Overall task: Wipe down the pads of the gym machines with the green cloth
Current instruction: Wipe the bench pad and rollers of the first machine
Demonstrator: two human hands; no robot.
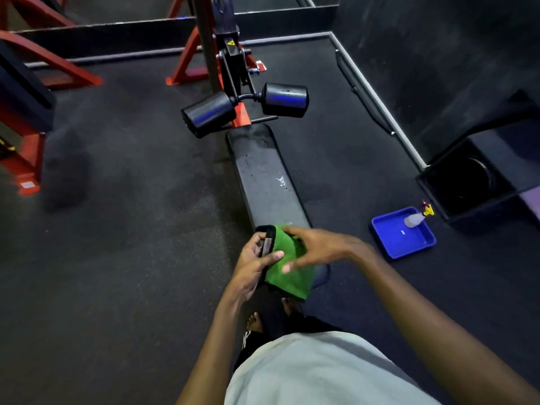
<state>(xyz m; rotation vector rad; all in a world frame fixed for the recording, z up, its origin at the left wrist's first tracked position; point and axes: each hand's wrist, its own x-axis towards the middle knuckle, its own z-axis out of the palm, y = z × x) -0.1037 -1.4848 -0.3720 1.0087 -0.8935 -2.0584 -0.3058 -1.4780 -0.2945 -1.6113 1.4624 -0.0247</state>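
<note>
A long black bench pad runs away from me, wet with droplets near its middle. Two black roller pads sit at its far end on a red and black machine frame. The green cloth, edged in black, hangs folded over the near end of the bench. My left hand grips the cloth's black-edged fold, thumb across it. My right hand hovers over the cloth with fingers spread, fingertips touching the green fabric.
A blue tray holding a spray bottle lies on the dark floor at the right. A black open box stands beyond it by the wall. Red machine frames stand at the left. My bare feet are below the bench end.
</note>
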